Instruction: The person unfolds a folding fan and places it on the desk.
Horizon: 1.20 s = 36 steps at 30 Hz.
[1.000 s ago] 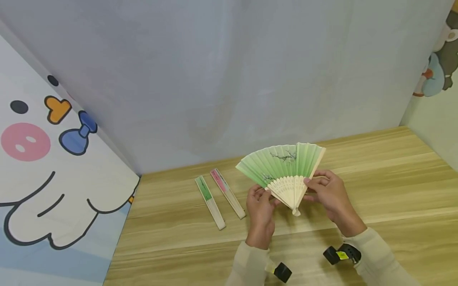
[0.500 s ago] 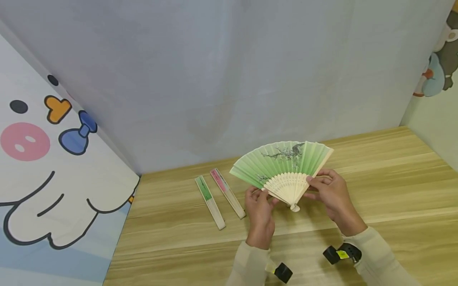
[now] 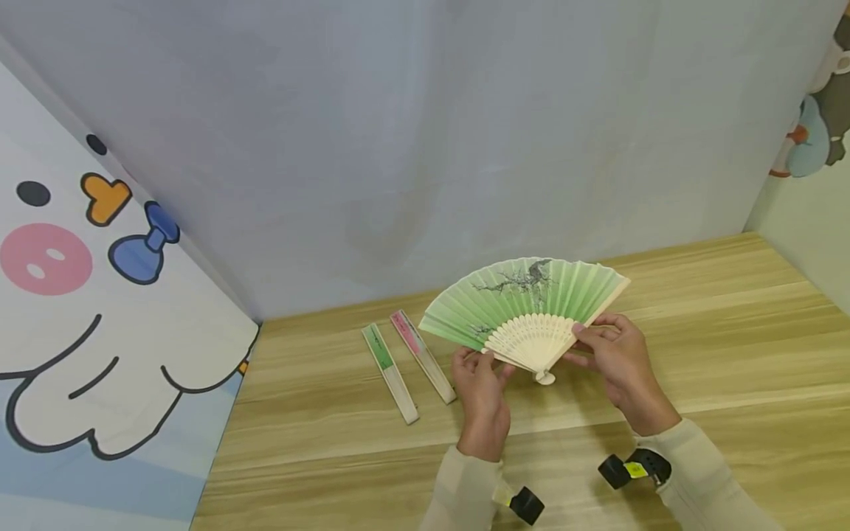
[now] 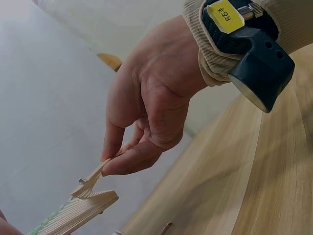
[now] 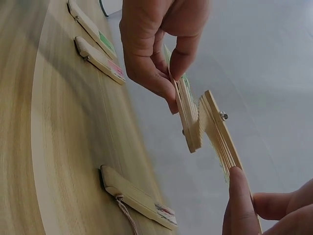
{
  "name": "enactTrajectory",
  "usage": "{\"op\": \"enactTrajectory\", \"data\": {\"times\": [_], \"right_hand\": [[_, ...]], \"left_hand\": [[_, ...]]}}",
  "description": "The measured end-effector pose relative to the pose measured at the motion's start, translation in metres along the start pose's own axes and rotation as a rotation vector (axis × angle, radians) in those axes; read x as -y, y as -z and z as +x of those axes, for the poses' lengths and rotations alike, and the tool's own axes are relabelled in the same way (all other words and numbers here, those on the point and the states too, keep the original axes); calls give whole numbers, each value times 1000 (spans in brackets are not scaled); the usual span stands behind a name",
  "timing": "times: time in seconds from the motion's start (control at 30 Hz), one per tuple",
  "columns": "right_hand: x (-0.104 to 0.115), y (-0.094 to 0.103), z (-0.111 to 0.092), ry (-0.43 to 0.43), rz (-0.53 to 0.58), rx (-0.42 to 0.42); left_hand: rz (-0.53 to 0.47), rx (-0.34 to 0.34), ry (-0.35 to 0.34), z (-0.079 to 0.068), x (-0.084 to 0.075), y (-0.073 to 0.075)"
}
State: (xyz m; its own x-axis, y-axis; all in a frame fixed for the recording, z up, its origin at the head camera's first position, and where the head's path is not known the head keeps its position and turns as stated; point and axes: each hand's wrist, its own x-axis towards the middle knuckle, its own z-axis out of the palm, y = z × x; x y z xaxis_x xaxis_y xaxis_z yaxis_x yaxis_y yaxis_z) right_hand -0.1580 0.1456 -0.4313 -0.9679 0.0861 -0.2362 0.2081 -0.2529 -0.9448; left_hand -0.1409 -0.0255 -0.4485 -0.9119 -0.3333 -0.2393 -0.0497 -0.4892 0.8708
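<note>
green fan: prob feather-light, tears easy i'd guess. left hand pinches its left edge, right hand its right. grab stiff-looking outer ribs, not pleats.

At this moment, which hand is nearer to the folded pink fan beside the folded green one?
The left hand: it appears close beside the lower end of the folded pink fan, while the right hand is farther away, across the open green fan.
</note>
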Motion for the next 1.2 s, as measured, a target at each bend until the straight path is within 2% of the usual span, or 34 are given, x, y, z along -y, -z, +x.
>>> {"op": "enactTrajectory", "data": {"times": [0.2, 0.53, 0.93, 1.2], "right_hand": [[2, 0, -1, 10, 6, -12], [3, 0, -3, 9, 48, -32], [4, -1, -5, 11, 118, -93], [6, -1, -5, -4, 175, -141]], "left_hand": [[-22, -4, -17, 0, 0, -1], [-53, -49, -25, -3, 0, -5], [-96, -74, -24, -4, 0, -7], [-161, -80, -38, -3, 3, -11]]}}
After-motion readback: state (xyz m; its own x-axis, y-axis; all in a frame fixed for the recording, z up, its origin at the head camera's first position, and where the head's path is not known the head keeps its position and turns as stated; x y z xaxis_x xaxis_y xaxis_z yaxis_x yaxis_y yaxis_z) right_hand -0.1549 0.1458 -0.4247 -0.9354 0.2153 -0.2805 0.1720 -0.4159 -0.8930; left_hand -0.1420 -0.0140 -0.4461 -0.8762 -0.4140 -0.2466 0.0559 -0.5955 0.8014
